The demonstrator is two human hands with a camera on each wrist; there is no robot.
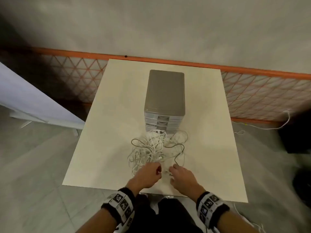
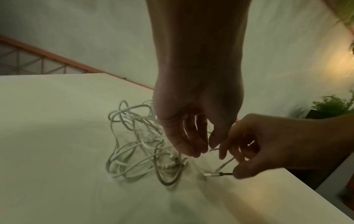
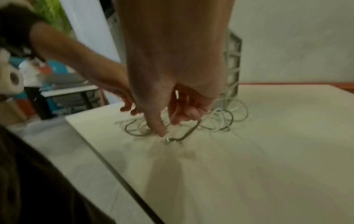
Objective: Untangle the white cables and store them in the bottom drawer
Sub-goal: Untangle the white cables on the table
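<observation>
White cables (image 1: 151, 147) lie tangled at frame centre on the desk (image 1: 210, 132), before the drawers (image 1: 164, 123); left hand (image 1: 148, 174) pinches a plug; right hand's (image 1: 182, 176) grip unclear; best draw 1 end out slowly.

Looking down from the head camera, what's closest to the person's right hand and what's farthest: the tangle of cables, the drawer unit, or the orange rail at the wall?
Measured from the right hand:
1. Tangle of cables, just ahead and slightly left, at the fingertips.
2. Drawer unit, behind the tangle, mid-table.
3. Orange rail, beyond the table's far edge, along the wall.
</observation>
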